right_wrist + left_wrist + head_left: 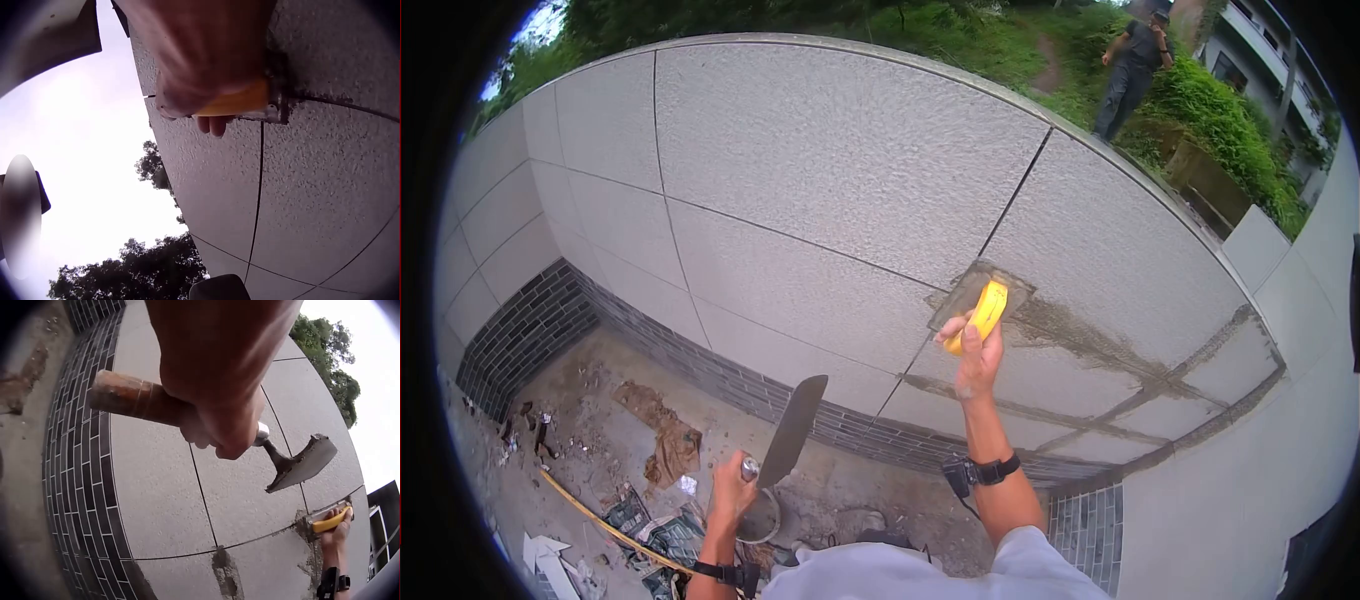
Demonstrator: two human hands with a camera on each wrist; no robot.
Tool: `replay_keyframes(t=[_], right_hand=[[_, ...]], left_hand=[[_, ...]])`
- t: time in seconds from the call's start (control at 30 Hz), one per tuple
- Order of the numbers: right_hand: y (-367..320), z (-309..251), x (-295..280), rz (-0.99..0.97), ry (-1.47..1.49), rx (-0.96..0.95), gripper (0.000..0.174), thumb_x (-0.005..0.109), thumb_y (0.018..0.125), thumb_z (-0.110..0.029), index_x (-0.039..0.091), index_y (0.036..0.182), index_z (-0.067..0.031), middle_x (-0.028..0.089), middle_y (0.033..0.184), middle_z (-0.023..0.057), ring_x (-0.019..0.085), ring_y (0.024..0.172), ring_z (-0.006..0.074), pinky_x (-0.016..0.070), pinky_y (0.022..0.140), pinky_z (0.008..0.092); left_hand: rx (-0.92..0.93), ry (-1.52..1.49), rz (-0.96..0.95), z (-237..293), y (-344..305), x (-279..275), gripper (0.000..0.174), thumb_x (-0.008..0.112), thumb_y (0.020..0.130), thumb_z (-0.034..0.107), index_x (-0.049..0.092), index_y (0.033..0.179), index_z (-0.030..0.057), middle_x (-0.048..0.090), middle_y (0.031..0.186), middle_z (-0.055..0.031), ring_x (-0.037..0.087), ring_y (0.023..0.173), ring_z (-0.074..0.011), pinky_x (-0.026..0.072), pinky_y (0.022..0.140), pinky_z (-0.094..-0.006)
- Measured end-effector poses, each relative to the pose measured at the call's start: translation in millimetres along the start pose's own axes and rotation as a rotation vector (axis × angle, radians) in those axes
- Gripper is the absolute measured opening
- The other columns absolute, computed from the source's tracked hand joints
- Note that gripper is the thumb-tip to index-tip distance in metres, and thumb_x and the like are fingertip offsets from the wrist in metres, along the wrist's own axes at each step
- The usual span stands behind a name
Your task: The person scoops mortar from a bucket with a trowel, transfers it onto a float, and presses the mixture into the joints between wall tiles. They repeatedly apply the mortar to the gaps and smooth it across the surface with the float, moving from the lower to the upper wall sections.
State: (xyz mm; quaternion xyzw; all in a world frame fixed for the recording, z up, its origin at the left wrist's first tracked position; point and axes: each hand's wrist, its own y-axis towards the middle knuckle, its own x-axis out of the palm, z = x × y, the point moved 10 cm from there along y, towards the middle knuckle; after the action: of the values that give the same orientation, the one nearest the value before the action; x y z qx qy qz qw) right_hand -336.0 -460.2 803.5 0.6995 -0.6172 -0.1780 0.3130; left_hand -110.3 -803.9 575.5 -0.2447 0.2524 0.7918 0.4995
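My right hand (pixel 978 365) grips the yellow handle (pixel 990 308) of a grout float. The float's flat plate (pixel 956 292) lies against the tiled wall (pixel 830 160), over a crossing of dark joints, with grey mortar smeared around it. Low on the left, my left hand (pixel 732 488) holds a trowel (pixel 796 428) with its broad metal blade raised. In the left wrist view the trowel's wooden handle (pixel 128 395) runs through the fist, and grey mortar clings to the blade (pixel 309 464). The right wrist view shows my right hand (pixel 206 62) covering most of the float.
Beside the left hand stands a bucket (pixel 762 518), partly hidden. Rubble, bags and a yellow hose (pixel 600 522) litter the ground. Mortar bands (pixel 1140 400) cover joints to the right. Dark brick (pixel 730 370) lines the wall's foot. Another person (pixel 1132 75) stands beyond the wall top.
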Motion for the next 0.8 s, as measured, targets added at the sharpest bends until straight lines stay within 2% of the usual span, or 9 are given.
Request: replay_keyframes(t=[0.1, 0.2, 0.27, 0.3, 0.37, 0.43, 0.57, 0.67, 0.8], right_hand=[[20.5, 35.2, -15.2, 0.053, 0.065, 0.087, 0.032, 0.058, 0.098, -0.033, 0.046, 0.11, -0.0048, 0.059, 0.077, 0.0074, 0.055, 0.067, 0.0149, 0.0477, 0.067, 0.0313], [23.2, 53.2, -32.7, 0.175, -0.02, 0.125, 0.029, 0.058, 0.099, -0.03, 0.047, 0.107, -0.0052, 0.054, 0.071, 0.0047, 0.053, 0.064, 0.013, 0.0458, 0.061, 0.028], [13.6, 41.9, -46.6, 0.323, -0.066, 0.034, 0.025, 0.057, 0.1, -0.028, 0.048, 0.106, -0.0059, 0.051, 0.068, 0.0027, 0.051, 0.06, 0.0115, 0.0436, 0.057, 0.0257], [9.9, 38.0, -48.3, 0.331, -0.076, 0.03, 0.025, 0.057, 0.1, -0.028, 0.048, 0.106, -0.0059, 0.051, 0.068, 0.0027, 0.051, 0.06, 0.0115, 0.0436, 0.057, 0.0257], [3.0, 25.6, -56.9, 0.442, -0.178, 0.015, 0.027, 0.057, 0.099, -0.03, 0.047, 0.106, -0.0059, 0.052, 0.068, 0.0028, 0.05, 0.058, 0.0115, 0.0429, 0.055, 0.0262], [15.4, 3.3, -47.8, 0.33, -0.138, -0.025, 0.028, 0.058, 0.099, -0.031, 0.047, 0.106, -0.006, 0.052, 0.068, 0.0026, 0.05, 0.058, 0.0114, 0.0427, 0.054, 0.0263], [54.5, -39.1, -10.3, 0.101, -0.003, 0.019, 0.031, 0.06, 0.097, -0.034, 0.048, 0.105, -0.0065, 0.051, 0.068, 0.002, 0.05, 0.058, 0.0117, 0.0426, 0.055, 0.0265], [86.3, -34.1, -10.9, 0.101, 0.074, 0.061, 0.033, 0.059, 0.097, -0.037, 0.05, 0.106, -0.0062, 0.052, 0.069, 0.0012, 0.052, 0.058, 0.0107, 0.0429, 0.053, 0.0249], [82.5, -32.9, -43.2, 0.255, -0.039, 0.035, 0.029, 0.058, 0.098, -0.035, 0.05, 0.104, -0.0078, 0.051, 0.068, 0.0, 0.051, 0.057, 0.0092, 0.0424, 0.052, 0.0239]], left_hand=[[-0.087, -0.087, 0.022, -3.8, -15.7, 10.0, 0.018, 0.07, 0.076, 0.009, 0.059, 0.089, 0.002, 0.064, 0.074, -0.0214, 0.067, 0.074, -0.0378, 0.0496, 0.063, -0.0398], [-0.103, -0.299, 0.114, -16.1, -13.9, 15.6, 0.018, 0.07, 0.079, 0.011, 0.059, 0.088, 0.0, 0.066, 0.071, -0.0145, 0.068, 0.068, -0.0299, 0.0493, 0.063, -0.0378], [-0.243, -0.445, 0.118, -34.1, -8.9, 19.8, 0.015, 0.069, 0.082, 0.01, 0.058, 0.084, -0.0004, 0.063, 0.068, -0.0069, 0.064, 0.061, -0.0207, 0.048, 0.056, -0.0343], [-0.237, -0.449, 0.106, -28.2, 0.4, 18.5, 0.015, 0.069, 0.082, 0.01, 0.058, 0.084, -0.0004, 0.063, 0.068, -0.0069, 0.064, 0.061, -0.0207, 0.048, 0.056, -0.0343], [-0.376, -0.683, 0.225, -27.0, 27.3, 7.8, 0.013, 0.068, 0.084, 0.011, 0.058, 0.088, 0.0039, 0.055, 0.063, -0.0024, 0.052, 0.05, -0.0115, 0.0404, 0.045, -0.0261], [-0.32, -0.846, 0.368, -19.4, 64.8, -10.3, 0.014, 0.066, 0.086, 0.012, 0.053, 0.084, 0.0071, 0.049, 0.06, -0.0002, 0.049, 0.047, -0.0114, 0.0394, 0.044, -0.0259], [-0.124, -1.253, 0.352, 42.8, 127.8, -58.7, 0.02, 0.066, 0.089, 0.012, 0.046, 0.089, 0.0109, 0.046, 0.067, 0.0006, 0.045, 0.05, -0.0092, 0.0373, 0.044, -0.025], [0.015, -1.577, 0.334, 81.4, 147.2, -75.2, 0.017, 0.063, 0.092, 0.01, 0.046, 0.089, 0.0132, 0.042, 0.068, 0.0029, 0.044, 0.055, -0.0064, 0.0367, 0.045, -0.0222], [0.03, -1.94, 0.236, 78.4, 125.3, -46.1, 0.014, 0.06, 0.094, 0.009, 0.047, 0.091, 0.0157, 0.038, 0.069, 0.0049, 0.042, 0.055, -0.0033, 0.0363, 0.044, -0.0182]])
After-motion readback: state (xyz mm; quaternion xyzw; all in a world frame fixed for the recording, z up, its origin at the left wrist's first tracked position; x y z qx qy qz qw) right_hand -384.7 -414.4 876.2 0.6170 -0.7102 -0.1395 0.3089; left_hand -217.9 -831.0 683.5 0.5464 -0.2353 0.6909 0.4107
